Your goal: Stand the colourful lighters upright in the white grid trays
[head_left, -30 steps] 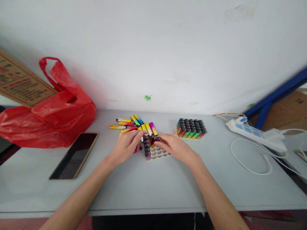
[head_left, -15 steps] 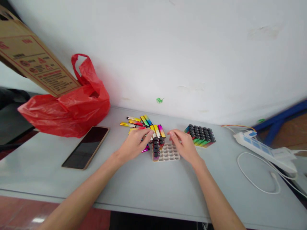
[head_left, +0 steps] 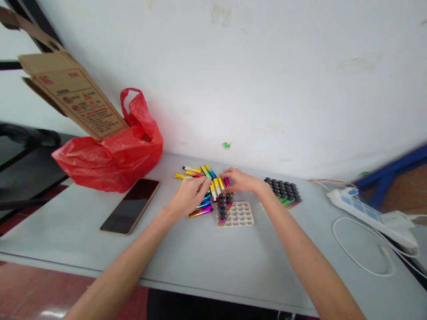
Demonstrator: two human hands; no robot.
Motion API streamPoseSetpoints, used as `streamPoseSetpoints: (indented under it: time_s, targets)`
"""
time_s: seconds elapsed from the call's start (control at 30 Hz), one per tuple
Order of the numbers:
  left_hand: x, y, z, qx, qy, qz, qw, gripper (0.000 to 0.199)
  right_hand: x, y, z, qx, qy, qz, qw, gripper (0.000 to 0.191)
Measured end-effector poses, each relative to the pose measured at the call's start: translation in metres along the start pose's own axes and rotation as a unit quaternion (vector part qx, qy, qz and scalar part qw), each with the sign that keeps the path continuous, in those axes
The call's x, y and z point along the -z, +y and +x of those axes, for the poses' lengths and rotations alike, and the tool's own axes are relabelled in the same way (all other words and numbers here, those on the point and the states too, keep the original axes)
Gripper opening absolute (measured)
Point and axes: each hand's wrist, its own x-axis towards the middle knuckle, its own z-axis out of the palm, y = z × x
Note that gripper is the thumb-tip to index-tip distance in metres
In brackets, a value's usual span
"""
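Over the pile of shiny coloured tubes (head_left: pixel 204 205), my left hand (head_left: pixel 188 193) has its fingers bent and its thumb and fingertips close together; what they pinch is hidden. My right hand (head_left: pixel 243 180) curls its thumb and fingers round a purple tube (head_left: pixel 227 182) at the pile's right side. Yellow tubes (head_left: pixel 216 187) lie between the two hands. Below my right hand is a pale tray with round holes (head_left: pixel 243 215). Several tubes with black ends (head_left: pixel 223 207) stand upright in its left part.
A full block of upright black-ended tubes (head_left: pixel 283 190) stands to the right. A phone (head_left: pixel 130 206), a red plastic bag (head_left: pixel 111 155) and a cardboard box (head_left: pixel 83 100) are on the left. On the right lie a power strip (head_left: pixel 370 215) and a white cable (head_left: pixel 353 262).
My right hand has moved from beside the tray up and left to the purple tube. My left hand stays over the pile. The camera view has shifted slightly.
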Motion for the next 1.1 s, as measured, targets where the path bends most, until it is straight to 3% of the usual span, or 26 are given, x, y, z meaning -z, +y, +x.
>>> streamPoseSetpoints:
  time_s: [0.13, 0.23, 0.33, 0.43, 0.53, 0.6, 0.77, 0.83, 0.9, 0.97, 1.1]
  targets:
    - [0.000, -0.002, 0.000, -0.009, 0.013, 0.009, 1.000, 0.045, 0.002, 0.000, 0.000, -0.003, -0.006, 0.001, 1.000, 0.050]
    - [0.001, -0.001, 0.000, -0.011, 0.021, 0.004, 1.000, 0.044, -0.001, 0.001, -0.007, -0.011, 0.058, 0.053, 0.997, 0.047]
    - [0.003, -0.001, 0.001, -0.014, 0.029, -0.009, 0.999, 0.043, -0.001, -0.001, -0.015, -0.019, 0.118, 0.191, 0.974, 0.037]
    - [0.005, 0.000, 0.001, -0.019, 0.029, -0.014, 0.999, 0.042, 0.005, -0.013, -0.027, -0.024, 0.197, 0.328, 0.924, 0.036]
    - [0.005, 0.002, 0.000, -0.023, 0.022, -0.005, 0.999, 0.043, 0.013, -0.036, -0.043, -0.032, 0.307, 0.396, 0.865, 0.038]
    - [0.005, 0.003, -0.001, -0.024, 0.015, 0.000, 1.000, 0.045, 0.015, -0.051, -0.056, -0.038, 0.348, 0.454, 0.820, 0.032]
    - [0.002, 0.007, -0.001, -0.027, 0.003, 0.008, 1.000, 0.045, -0.004, -0.068, -0.084, -0.076, 0.368, 0.620, 0.688, 0.027]
    - [0.000, 0.008, -0.001, -0.032, -0.004, 0.011, 0.999, 0.045, -0.016, -0.069, -0.090, -0.089, 0.347, 0.666, 0.654, 0.033]
    - [-0.003, 0.009, -0.001, -0.039, -0.012, 0.010, 0.999, 0.044, -0.026, -0.069, -0.092, -0.095, 0.320, 0.688, 0.644, 0.040]
    - [-0.006, 0.009, -0.001, -0.046, -0.019, 0.007, 0.999, 0.045, -0.032, -0.069, -0.094, -0.090, 0.303, 0.689, 0.652, 0.050]
    - [-0.011, 0.009, -0.001, -0.057, -0.033, 0.017, 0.998, 0.045, -0.036, -0.067, -0.096, -0.074, 0.257, 0.656, 0.706, 0.039]
